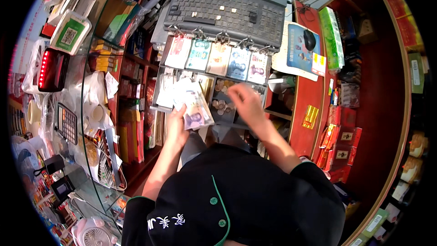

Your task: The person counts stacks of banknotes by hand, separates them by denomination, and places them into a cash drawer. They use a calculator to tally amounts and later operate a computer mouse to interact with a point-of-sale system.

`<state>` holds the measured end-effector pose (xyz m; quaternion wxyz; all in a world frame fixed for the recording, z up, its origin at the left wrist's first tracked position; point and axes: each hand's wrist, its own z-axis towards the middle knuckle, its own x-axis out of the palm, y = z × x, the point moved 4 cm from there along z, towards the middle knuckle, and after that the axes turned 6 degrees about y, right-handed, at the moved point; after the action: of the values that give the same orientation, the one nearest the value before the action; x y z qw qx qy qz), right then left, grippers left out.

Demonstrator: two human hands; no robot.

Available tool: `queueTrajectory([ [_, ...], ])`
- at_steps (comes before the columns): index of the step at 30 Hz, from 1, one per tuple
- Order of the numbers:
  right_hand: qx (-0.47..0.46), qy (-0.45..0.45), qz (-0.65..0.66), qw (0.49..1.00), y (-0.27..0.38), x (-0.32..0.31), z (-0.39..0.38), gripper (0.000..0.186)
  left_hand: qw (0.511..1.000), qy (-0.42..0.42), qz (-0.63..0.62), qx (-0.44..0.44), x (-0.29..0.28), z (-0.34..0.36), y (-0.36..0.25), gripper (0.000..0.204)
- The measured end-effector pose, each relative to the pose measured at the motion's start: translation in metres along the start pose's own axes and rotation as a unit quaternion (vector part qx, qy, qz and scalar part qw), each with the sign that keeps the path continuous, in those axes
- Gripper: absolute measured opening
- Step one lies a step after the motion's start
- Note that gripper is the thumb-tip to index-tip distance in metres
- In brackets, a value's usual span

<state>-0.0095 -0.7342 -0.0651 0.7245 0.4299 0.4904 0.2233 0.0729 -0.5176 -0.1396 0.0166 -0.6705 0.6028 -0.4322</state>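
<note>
My left hand is closed on several banknotes, held above the front left of an open cash drawer. My right hand is over the coin compartments at the drawer's front right, fingers bent and drawn together; whether anything is between them I cannot make out. Loose coins lie in dark compartments beside it. Along the drawer's back row, notes of different colours lie in separate slots under metal clips.
A black keyboard sits above the drawer, with a mouse to its right. On the left are a glass counter, a calculator, a code sign and a small fan. Red wooden shelves with packets stand right.
</note>
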Motion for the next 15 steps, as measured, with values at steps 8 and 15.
queueTrajectory([
  [8,-0.101,0.216,-0.190,0.953,-0.002,0.018,-0.013,0.008,0.996,-0.046,-0.024,0.070,-0.037,-0.005,-0.023,0.028],
  [15,-0.137,0.172,-0.254,0.942,-0.011,0.047,-0.010,0.012,0.996,-0.047,-0.030,0.063,-0.013,-0.010,-0.018,0.029],
])
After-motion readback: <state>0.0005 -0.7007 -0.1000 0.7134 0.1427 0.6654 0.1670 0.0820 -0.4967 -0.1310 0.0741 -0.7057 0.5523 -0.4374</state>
